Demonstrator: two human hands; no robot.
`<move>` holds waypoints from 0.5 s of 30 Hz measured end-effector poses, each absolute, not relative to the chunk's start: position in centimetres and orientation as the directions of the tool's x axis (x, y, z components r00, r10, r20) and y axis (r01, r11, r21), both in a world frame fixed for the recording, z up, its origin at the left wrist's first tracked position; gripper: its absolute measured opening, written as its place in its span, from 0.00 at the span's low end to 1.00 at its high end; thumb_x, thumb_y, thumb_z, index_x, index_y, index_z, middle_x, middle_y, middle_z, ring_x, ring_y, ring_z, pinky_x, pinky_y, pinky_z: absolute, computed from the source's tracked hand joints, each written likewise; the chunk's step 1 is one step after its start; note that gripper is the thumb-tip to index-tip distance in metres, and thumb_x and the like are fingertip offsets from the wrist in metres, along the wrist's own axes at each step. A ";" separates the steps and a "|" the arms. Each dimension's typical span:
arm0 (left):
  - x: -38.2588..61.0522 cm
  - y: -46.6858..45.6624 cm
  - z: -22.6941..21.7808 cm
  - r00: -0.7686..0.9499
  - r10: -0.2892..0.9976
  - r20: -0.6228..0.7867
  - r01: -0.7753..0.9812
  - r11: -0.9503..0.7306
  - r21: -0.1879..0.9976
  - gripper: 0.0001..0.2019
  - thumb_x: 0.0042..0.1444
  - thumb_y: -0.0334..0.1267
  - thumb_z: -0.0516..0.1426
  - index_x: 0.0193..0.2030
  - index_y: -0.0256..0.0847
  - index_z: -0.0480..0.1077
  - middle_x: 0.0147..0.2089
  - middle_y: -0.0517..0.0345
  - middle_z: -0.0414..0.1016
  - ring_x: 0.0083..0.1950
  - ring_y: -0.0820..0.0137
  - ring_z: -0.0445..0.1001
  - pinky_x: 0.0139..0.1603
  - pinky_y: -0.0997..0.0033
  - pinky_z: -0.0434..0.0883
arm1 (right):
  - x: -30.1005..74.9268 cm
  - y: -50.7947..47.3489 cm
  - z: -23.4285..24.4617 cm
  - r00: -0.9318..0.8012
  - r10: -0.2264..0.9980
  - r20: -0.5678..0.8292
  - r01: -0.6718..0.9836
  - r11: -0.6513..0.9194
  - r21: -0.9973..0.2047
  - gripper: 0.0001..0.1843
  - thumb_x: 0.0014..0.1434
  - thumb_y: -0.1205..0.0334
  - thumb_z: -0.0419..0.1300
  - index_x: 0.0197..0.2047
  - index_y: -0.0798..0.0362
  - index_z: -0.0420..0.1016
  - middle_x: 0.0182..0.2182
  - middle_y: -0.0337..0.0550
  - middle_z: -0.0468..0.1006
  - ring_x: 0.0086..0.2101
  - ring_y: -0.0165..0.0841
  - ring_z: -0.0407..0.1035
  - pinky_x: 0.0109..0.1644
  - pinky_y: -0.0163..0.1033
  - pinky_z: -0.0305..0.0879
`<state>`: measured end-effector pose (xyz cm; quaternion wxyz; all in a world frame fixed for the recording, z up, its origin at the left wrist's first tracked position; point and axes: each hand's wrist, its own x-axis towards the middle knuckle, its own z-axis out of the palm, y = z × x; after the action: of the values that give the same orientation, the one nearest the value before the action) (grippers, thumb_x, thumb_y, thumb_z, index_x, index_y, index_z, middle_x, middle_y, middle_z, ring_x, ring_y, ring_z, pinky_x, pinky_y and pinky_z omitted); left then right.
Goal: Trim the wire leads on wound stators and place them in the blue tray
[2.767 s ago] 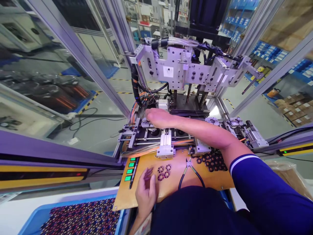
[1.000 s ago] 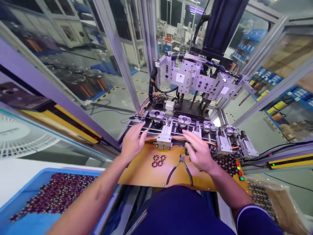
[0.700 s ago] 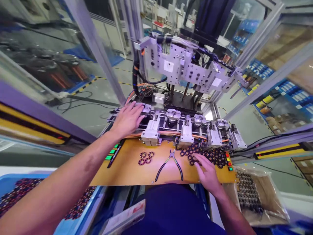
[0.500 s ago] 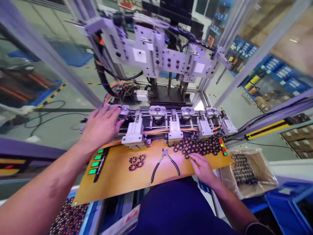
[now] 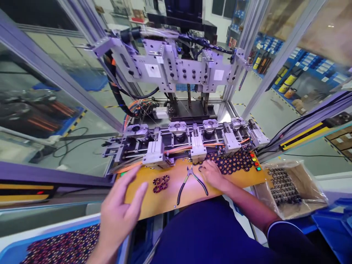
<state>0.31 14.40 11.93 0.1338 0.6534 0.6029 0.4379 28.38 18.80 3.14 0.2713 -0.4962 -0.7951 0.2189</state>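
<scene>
My left hand [image 5: 121, 209] hovers open above the left end of the yellow work board [image 5: 167, 194], fingers spread and holding nothing. A small cluster of ring cores [image 5: 161, 183] lies just to its right. My right hand [image 5: 211, 174] rests on the board at the near edge of a pile of dark ring cores [image 5: 233, 163], fingers curled down onto them; whether it holds one is hidden. Black-handled cutters [image 5: 189, 181] lie between my hands. Behind the board runs a row of metal fixtures [image 5: 178, 128] on a winding machine [image 5: 176, 69].
A blue tray of wound cores [image 5: 55, 249] sits at the lower left. A bag-lined box of cores [image 5: 286, 185] stands at the right. Coloured buttons [image 5: 255, 165] sit at the board's right end. Glass guard panels and aluminium posts enclose the machine.
My left hand has pulled back from the leftmost fixture to hover over the board's left end. My right hand stayed at the core pile. The view swung back left.
</scene>
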 end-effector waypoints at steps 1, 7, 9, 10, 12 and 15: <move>1.0 13.6 11.7 -0.095 0.931 0.353 0.623 -0.221 0.750 0.23 0.60 0.51 0.57 0.59 0.44 0.73 0.57 0.49 0.79 0.54 0.54 0.78 0.62 0.47 0.73 | 28.0 18.4 4.2 -0.380 0.895 0.234 0.623 0.435 -0.650 0.05 0.64 0.64 0.63 0.39 0.56 0.78 0.36 0.43 0.76 0.40 0.34 0.73 0.47 0.44 0.73; 4.1 12.1 12.7 0.086 0.991 0.103 0.337 -0.126 0.933 0.21 0.51 0.52 0.64 0.50 0.47 0.81 0.45 0.50 0.85 0.43 0.52 0.84 0.47 0.50 0.81 | 24.7 16.0 12.0 -0.467 0.788 0.400 0.220 0.542 -0.811 0.06 0.61 0.60 0.66 0.41 0.50 0.82 0.48 0.49 0.73 0.43 0.32 0.74 0.48 0.40 0.75; 4.3 11.9 13.1 0.041 0.987 0.153 0.335 -0.158 0.929 0.18 0.52 0.52 0.63 0.46 0.47 0.82 0.44 0.51 0.86 0.43 0.52 0.84 0.47 0.50 0.81 | 23.9 15.8 13.6 -0.436 0.773 0.461 0.029 0.524 -0.851 0.06 0.62 0.60 0.66 0.42 0.49 0.82 0.50 0.50 0.74 0.44 0.33 0.74 0.49 0.42 0.75; 4.3 11.8 13.2 0.016 0.982 0.188 0.350 -0.182 0.919 0.17 0.52 0.51 0.63 0.45 0.47 0.82 0.43 0.51 0.86 0.43 0.52 0.84 0.47 0.51 0.81 | 23.6 15.8 14.0 -0.422 0.773 0.475 -0.055 0.501 -0.864 0.06 0.62 0.60 0.66 0.42 0.49 0.81 0.49 0.50 0.75 0.45 0.34 0.74 0.51 0.43 0.74; 4.1 11.6 13.1 -0.012 0.964 0.264 0.397 -0.238 0.886 0.16 0.52 0.49 0.65 0.45 0.46 0.82 0.43 0.52 0.86 0.41 0.53 0.84 0.45 0.53 0.82 | 23.2 15.8 14.3 -0.417 0.785 0.459 -0.148 0.440 -0.886 0.06 0.62 0.60 0.65 0.43 0.49 0.81 0.48 0.50 0.76 0.47 0.36 0.74 0.53 0.46 0.73; 3.9 11.8 12.9 0.011 0.921 0.390 0.455 -0.352 0.818 0.15 0.53 0.44 0.65 0.47 0.47 0.81 0.43 0.52 0.86 0.39 0.56 0.84 0.43 0.57 0.82 | 22.8 15.9 14.1 -0.433 0.816 0.384 -0.177 0.340 -0.923 0.06 0.64 0.59 0.64 0.40 0.51 0.80 0.46 0.50 0.77 0.47 0.36 0.74 0.54 0.45 0.72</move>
<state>3.93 11.75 12.93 0.2427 0.6682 0.5148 0.4791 22.77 15.94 14.05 0.4757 -0.2396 -0.6662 0.5219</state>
